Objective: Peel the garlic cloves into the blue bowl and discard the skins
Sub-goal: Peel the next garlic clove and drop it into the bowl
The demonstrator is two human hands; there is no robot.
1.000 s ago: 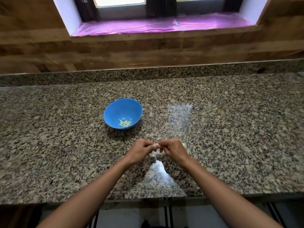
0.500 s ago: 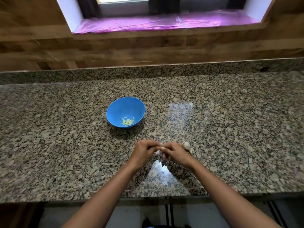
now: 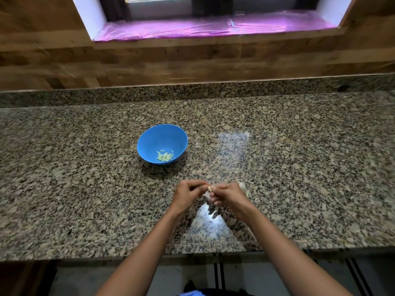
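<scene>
A blue bowl [image 3: 162, 142] stands on the granite counter [image 3: 85, 189] and holds several pale peeled garlic cloves [image 3: 164, 156]. Nearer to me, my left hand [image 3: 187, 194] and my right hand [image 3: 228, 194] meet fingertip to fingertip and both pinch one garlic clove [image 3: 210, 188] between them. Only a small tan end of that clove shows. A garlic bulb piece [image 3: 242, 186] lies on the counter just behind my right hand, partly hidden by it. A scrap of white skin [image 3: 213, 215] lies below my hands.
The counter's front edge [image 3: 192, 253] runs below my forearms. A granite backsplash [image 3: 192, 90] and a wooden wall close the far side, under a window sill covered in purple film [image 3: 213, 26].
My hands stay together on the clove, with the fingers shifting slightly. The view has tilted a little; the bowl has not moved.
</scene>
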